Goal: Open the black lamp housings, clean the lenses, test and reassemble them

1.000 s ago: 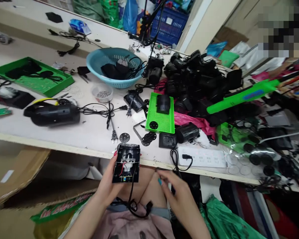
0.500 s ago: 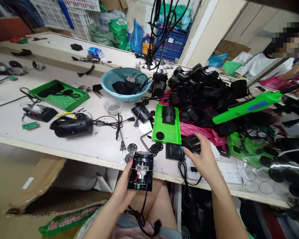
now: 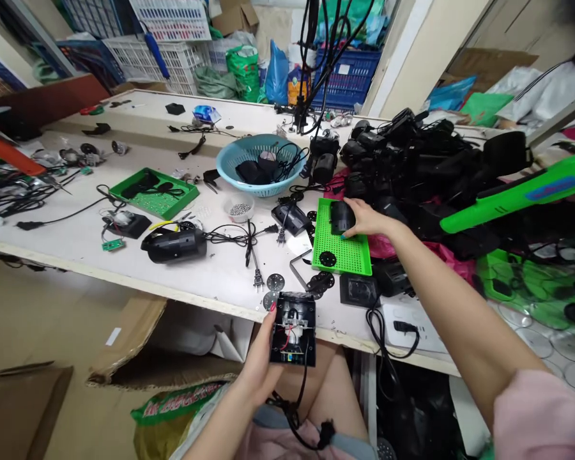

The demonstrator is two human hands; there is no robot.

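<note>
My left hand grips an opened black plastic housing by its left side, just off the table's front edge. Inside it show a clear and white mechanism, red wires and a small board. A black cord hangs from it onto the lap. My right hand reaches across to the green perforated tray. Its thumb and fingers are closed around a black curved shell lying at the tray's far end. A black slotted disc lies in the near part of that tray.
A heap of black devices fills the right side. A green screwdriver-like tool hangs over it. A blue basket, a bowl of screws and a white power strip are also there. Cables dangle from above.
My right hand has moved from beside the black parts near the table edge, forward and left to the shell in the green tray, closing on it. My left hand still holds the housing.
</note>
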